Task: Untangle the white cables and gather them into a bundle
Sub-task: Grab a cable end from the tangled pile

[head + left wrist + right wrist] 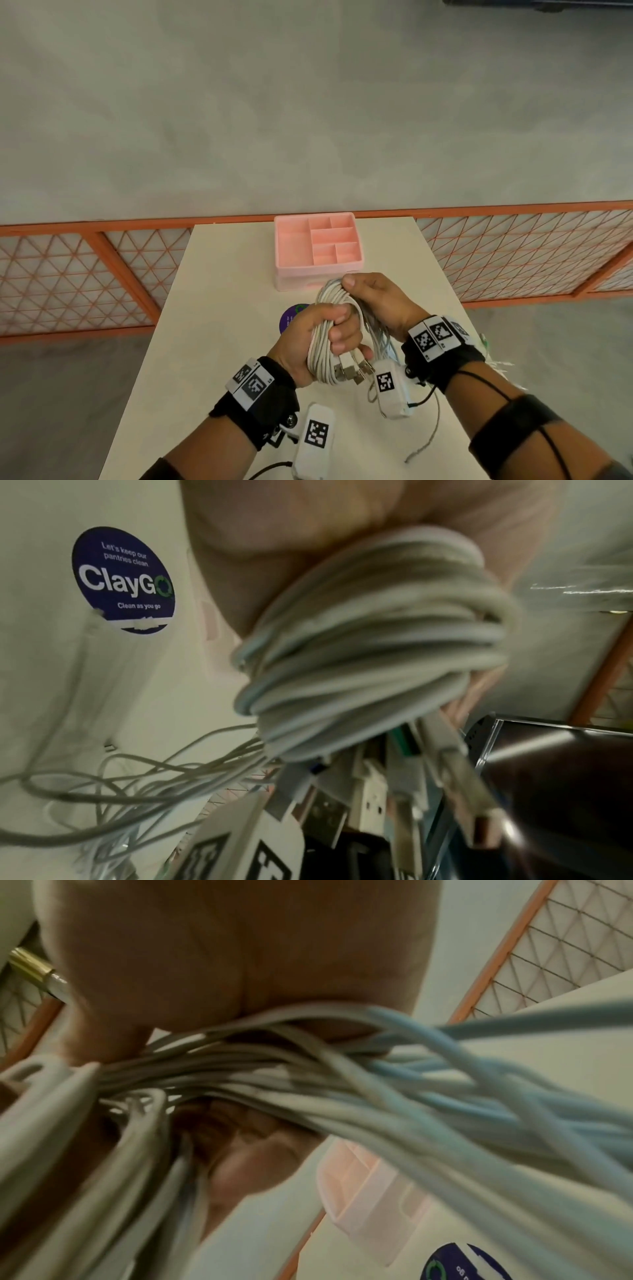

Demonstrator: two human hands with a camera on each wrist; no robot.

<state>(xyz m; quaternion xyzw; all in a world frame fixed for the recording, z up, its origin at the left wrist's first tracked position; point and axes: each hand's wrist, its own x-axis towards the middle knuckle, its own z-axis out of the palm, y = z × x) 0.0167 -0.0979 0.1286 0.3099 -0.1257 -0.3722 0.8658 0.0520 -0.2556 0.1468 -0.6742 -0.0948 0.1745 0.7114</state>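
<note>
Head view: The left hand (318,339) is closed in a fist around the lower half of the white cables (337,308), which are gathered into a looped coil held above the table (219,308). The right hand (376,301) grips the top of the same coil, with the thumb pressed over the upper bend of the loop. Several USB plugs (352,370) protrude from the bottom of the coil, just below the left fingers. A loose strand (428,442) trails down toward the near edge of the table. A pink organiser tray (318,246) with several compartments stands at the far end of the table, beyond the hands. A round purple sticker (289,318) lies on the table surface, partly hidden behind the left hand.

Left wrist view: The white cables (377,647) cross the palm as a thick wound bundle. The USB plugs (373,802) hang below it. Thin loose strands (120,777) spread out to the lower left. The sticker (123,580) reads "ClayGo" and "Clean as you go".

Right wrist view: The white cables (274,1085) pass under the palm and fan out toward the lower left and the right. The picture is blurred, so the finger positions are probably wrapped around the strands but are not clearly resolved here. The pink organiser tray (369,1199) and the sticker (455,1264) appear below.
</note>
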